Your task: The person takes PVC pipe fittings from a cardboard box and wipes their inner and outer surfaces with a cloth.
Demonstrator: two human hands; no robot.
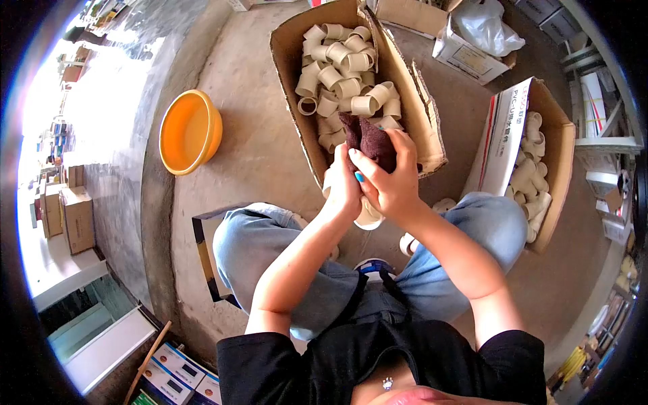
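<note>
Just over the near end of an open cardboard box [422,128] full of cream pipe fittings [347,86], both my hands are close together. A dark maroon cloth [378,145] is in my right hand [391,179], bunched under its curled fingers. My left hand [344,185] is closed around a cream fitting [368,214], whose rim shows below the fingers; part of it is hidden by the hands. The cloth also touches the left fingertips.
An orange basin [190,132] stands at the left. On the right is another cardboard box [557,152] with cream fittings. A box with a plastic bag [487,28] is at the back right. Several loose fittings lie near my legs.
</note>
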